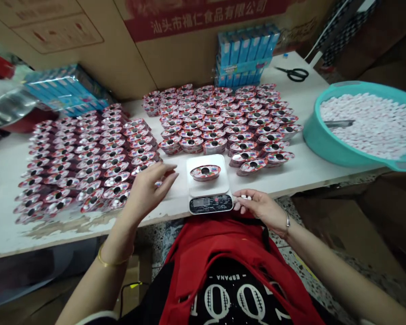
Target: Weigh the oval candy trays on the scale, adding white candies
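Observation:
A small kitchen scale with a dark display panel lies near the table's front edge. On its white plate stands one small oval red-and-white container with a dark round hole in its top. My left hand hovers left of the scale beside the left group of similar containers, fingers apart and nothing visible in them. Just right of the display, the curled fingers of my right hand hold several small white candies. More containers stand in rows behind the scale.
At the right, a turquoise basin holds a heap of small white candies with a metal scoop handle in it. Black scissors lie at the back. Wrapped blue boxes stand before a large cardboard carton. A metal bowl is far left.

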Demonstrator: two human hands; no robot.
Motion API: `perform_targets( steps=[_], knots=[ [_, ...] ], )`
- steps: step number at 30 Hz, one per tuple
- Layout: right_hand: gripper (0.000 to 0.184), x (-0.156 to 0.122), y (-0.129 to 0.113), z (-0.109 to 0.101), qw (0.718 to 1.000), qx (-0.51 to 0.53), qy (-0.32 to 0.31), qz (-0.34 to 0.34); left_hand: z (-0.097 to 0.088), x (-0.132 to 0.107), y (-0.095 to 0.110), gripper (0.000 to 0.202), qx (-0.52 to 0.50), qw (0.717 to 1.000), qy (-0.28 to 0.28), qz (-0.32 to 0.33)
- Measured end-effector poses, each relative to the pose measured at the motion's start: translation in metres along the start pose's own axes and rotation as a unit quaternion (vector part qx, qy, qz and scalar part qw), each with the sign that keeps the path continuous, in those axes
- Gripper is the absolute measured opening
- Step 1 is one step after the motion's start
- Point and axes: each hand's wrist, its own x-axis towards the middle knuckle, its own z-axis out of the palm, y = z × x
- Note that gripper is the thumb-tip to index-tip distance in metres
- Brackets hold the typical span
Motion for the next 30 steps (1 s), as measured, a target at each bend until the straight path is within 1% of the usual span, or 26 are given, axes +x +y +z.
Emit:
perform_targets(
  steps=[2, 4, 7, 8, 10, 12, 14, 16, 18, 20, 22, 24, 26, 27, 28, 29, 30],
  knots=[
    [0.036, 0.003, -0.010, 0.002, 0.999, -0.033, -0.018, -0.019, 0.016, -0.025, -0.012, 0.025, -0.028, 0.999, -0.011, -0.011],
    [0.036, 0.009, -0.025, 0.006, 0.996, -0.068, -0.028, -0.053, 0.037, -0.047, -0.024, 0.024, -0.046, 0.998, -0.026, -0.024],
    [0.029, 0.021, -0.049, 0.020, 0.983, -0.141, -0.034, -0.116, 0.070, -0.069, -0.041, 0.024, -0.051, 0.998, -0.034, -0.032],
    [0.025, 0.026, -0.057, 0.026, 0.975, -0.172, -0.037, -0.136, 0.079, -0.073, -0.045, 0.024, -0.052, 0.998, -0.030, -0.036],
    [0.015, 0.034, -0.071, 0.040, 0.954, -0.240, -0.036, -0.178, 0.094, -0.078, -0.051, 0.024, -0.054, 0.997, -0.004, -0.050],
    [0.007, 0.043, -0.082, 0.053, 0.920, -0.318, -0.021, -0.227, 0.104, -0.081, -0.056, 0.024, -0.052, 0.996, 0.027, -0.061],
    [0.005, 0.052, -0.088, 0.065, 0.875, -0.401, -0.008, -0.270, 0.110, -0.082, -0.058, 0.023, -0.046, 0.996, 0.045, -0.062],
    [0.009, 0.059, -0.090, 0.072, 0.832, -0.474, -0.009, -0.287, 0.111, -0.083, -0.059, 0.022, -0.043, 0.996, 0.049, -0.057],
    [0.011, 0.064, -0.088, 0.077, 0.802, -0.525, -0.019, -0.285, 0.111, -0.084, -0.060, 0.022, -0.045, 0.996, 0.053, -0.054],
    [0.013, 0.068, -0.085, 0.079, 0.781, -0.555, -0.024, -0.286, 0.111, -0.085, -0.061, 0.021, -0.047, 0.996, 0.054, -0.052],
    [0.015, 0.070, -0.082, 0.081, 0.772, -0.562, -0.027, -0.296, 0.111, -0.085, -0.062, 0.021, -0.050, 0.996, 0.053, -0.051],
    [0.017, 0.069, -0.081, 0.081, 0.778, -0.545, -0.034, -0.312, 0.112, -0.085, -0.063, 0.021, -0.055, 0.996, 0.051, -0.052],
    [0.016, 0.065, -0.086, 0.077, 0.788, -0.510, -0.044, -0.342, 0.113, -0.085, -0.064, 0.021, -0.059, 0.996, 0.050, -0.054],
    [0.015, 0.062, -0.092, 0.072, 0.791, -0.491, -0.042, -0.363, 0.113, -0.085, -0.064, 0.021, -0.060, 0.995, 0.051, -0.054],
    [0.014, 0.057, -0.099, 0.063, 0.792, -0.474, -0.027, -0.383, 0.113, -0.085, -0.063, 0.021, -0.060, 0.995, 0.052, -0.055],
    [0.013, 0.051, -0.108, 0.050, 0.793, -0.460, 0.007, -0.400, 0.112, -0.085, -0.063, 0.021, -0.059, 0.995, 0.053, -0.057],
    [0.014, 0.046, -0.118, 0.032, 0.790, -0.450, 0.059, -0.411, 0.112, -0.085, -0.062, 0.021, -0.058, 0.995, 0.053, -0.060]
  ],
)
